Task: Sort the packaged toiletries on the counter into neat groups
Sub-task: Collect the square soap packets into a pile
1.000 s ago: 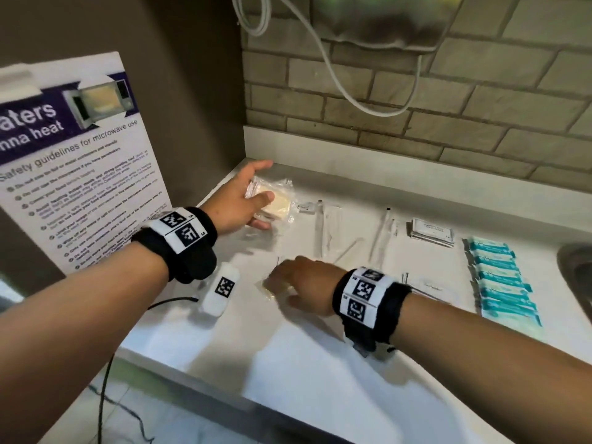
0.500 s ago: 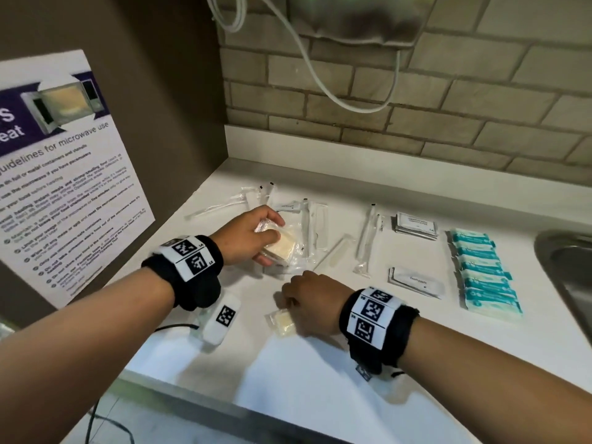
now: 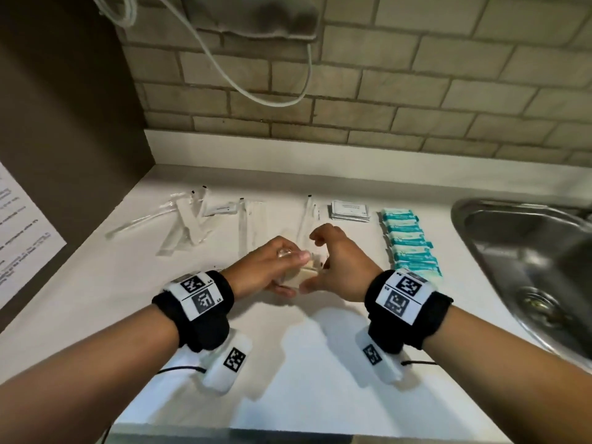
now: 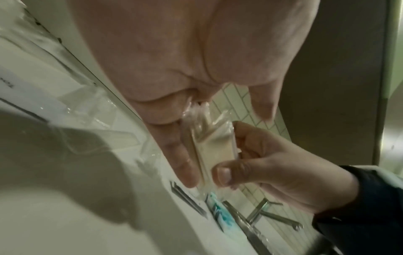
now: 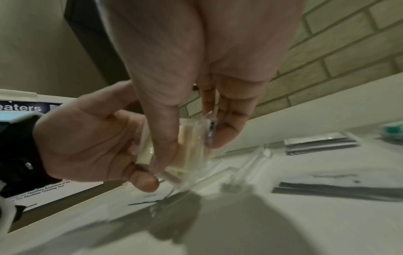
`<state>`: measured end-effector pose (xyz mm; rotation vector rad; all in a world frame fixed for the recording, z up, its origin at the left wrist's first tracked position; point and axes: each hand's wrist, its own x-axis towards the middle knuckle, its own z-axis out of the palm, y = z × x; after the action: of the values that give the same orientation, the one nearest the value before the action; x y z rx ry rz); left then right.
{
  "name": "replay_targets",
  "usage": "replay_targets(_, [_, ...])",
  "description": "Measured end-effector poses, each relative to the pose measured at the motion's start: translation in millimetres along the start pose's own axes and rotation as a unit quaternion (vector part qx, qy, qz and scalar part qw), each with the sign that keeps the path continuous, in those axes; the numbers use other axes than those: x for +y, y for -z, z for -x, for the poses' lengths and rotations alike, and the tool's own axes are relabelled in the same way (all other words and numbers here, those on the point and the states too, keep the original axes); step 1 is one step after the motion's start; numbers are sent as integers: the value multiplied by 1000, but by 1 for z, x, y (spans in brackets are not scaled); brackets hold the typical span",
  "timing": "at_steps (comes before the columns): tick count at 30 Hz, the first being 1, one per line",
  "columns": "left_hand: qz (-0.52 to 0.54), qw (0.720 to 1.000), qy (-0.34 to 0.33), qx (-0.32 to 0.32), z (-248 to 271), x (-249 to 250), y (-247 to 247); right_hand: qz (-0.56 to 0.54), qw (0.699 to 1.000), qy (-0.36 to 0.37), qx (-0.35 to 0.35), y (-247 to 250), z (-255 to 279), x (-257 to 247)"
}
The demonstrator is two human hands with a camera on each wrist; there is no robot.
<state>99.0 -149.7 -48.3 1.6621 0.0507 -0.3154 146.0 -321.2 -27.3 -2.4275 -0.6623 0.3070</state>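
Note:
Several cream soap bars in clear wrap are held together between both hands above the middle of the white counter. My left hand grips the stack from the left, thumb on top and fingers beneath. My right hand pinches the same stack from the right. In the left wrist view the soap stack sits against my left fingers, with the right thumb pressed on its end. In the right wrist view the right thumb and fingers clamp the soap stack.
Teal packets lie in a row at the right, beside a stack of white sachets. Long clear-wrapped items are spread at the back left. A steel sink lies at the far right, and a poster leans at the left.
My left hand carried its wrapped soap from the back left corner to the centre. My right hand lifted a small wrapped soap off the counter and brought it against the left hand's.

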Motion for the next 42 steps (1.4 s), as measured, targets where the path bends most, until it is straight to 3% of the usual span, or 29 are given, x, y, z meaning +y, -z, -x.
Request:
replay_targets(8, [-178, 978, -51, -98, 1, -24, -15, 115, 985, -17, -131, -3, 19, 28])
replay_targets(13, [-363, 925, -85, -73, 6, -23, -11, 174, 978, 32, -107, -11, 23, 31])
replay_targets(18, [-434, 896, -71, -61, 12, -21, -8, 216, 969, 85, -87, -17, 22, 29])
replay_targets(22, [-551, 827, -38, -103, 16, -29, -10, 212, 966, 70, -128, -28, 25, 35])
replay_targets(23, [-555, 824, -30, -104, 17, -30, -12, 206, 967, 66, -136, -30, 25, 35])
replay_targets(27, [-497, 861, -9, -104, 14, -31, -19, 178, 971, 63, -146, -34, 20, 33])
replay_targets(32, [-469, 880, -34, -61, 13, -27, -22, 150, 976, 60, -148, -31, 17, 31])
replay_targets(37, [-482, 874, 4, -63, 14, -31, -21, 188, 969, 49, -150, -33, 19, 30])
replay_targets(42, [-467, 883, -17, -38, 10, -29, -22, 176, 973, 74, -130, -29, 16, 26])
